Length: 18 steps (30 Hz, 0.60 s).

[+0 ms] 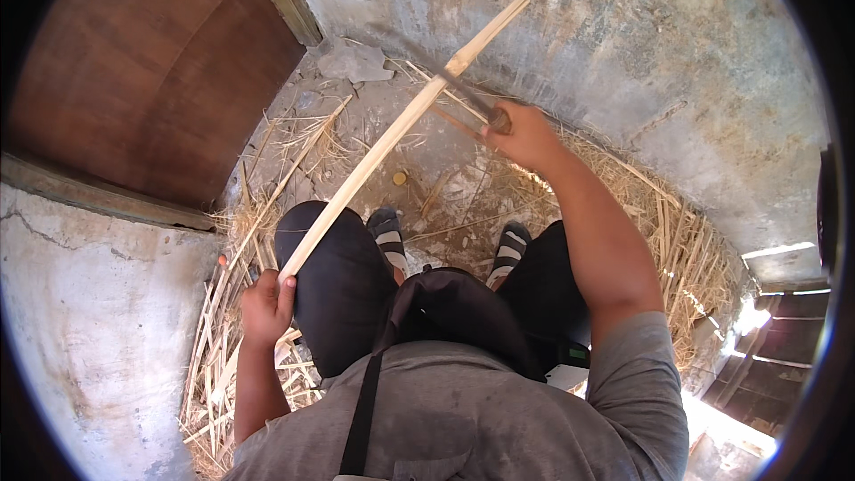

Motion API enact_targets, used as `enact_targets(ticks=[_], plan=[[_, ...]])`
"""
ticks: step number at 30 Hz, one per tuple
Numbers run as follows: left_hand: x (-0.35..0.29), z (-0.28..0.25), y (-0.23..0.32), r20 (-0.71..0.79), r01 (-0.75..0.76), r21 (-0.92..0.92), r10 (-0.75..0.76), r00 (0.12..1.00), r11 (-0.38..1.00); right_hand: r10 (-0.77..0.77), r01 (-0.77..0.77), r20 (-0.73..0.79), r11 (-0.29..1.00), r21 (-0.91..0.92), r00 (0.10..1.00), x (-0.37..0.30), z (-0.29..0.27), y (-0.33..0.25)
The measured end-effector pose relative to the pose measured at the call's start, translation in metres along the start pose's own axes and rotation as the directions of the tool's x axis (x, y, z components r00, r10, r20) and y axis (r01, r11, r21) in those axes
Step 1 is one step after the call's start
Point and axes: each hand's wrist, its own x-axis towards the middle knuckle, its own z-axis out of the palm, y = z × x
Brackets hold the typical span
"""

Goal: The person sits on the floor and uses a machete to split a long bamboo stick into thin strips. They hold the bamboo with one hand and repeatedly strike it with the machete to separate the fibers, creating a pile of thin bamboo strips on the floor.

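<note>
Right hand (524, 135) gripping knife (470, 94), left (264, 307) gripping strip (381, 150)

Soft daylight, white glare at lower right, motion-blurred blade (468, 94), wall (641, 53) bowed by fisheye, black corners

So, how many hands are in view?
2: the left hand grips the near end of the wooden strip; the right hand holds the knife by its handle. No others show.

Can pass over floor (468, 191) between stick (378, 153) and right knee (554, 276); blocked ahead by wall (623, 53), at upper left by door (160, 80), near stick's far end by knife (472, 98).
</note>
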Motion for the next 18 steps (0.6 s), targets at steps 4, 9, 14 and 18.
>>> enact_targets(ticks=[4,9,14,18], plan=[[0.001,0.003,0.0,-0.022,-0.037,0.015,0.037,0.999,0.999,-0.281,0.357,0.327,0.912,-0.201,0.902,-0.013,0.017,-0.031],[-0.002,0.003,-0.012,-0.035,-0.04,-0.05,0.038,0.999,0.998,-0.051,0.051,0.024,0.999,-0.011,0.998,0.0,-0.003,-0.007],[0.004,-0.002,-0.007,0.018,0.025,-0.109,-0.023,1.0,0.994,-0.148,0.156,0.091,0.984,-0.088,0.985,-0.005,0.001,-0.004],[-0.001,-0.002,-0.005,-0.02,-0.002,-0.06,0.001,1.0,0.998,-0.286,0.451,0.418,0.808,-0.379,0.863,-0.023,0.008,-0.06]])
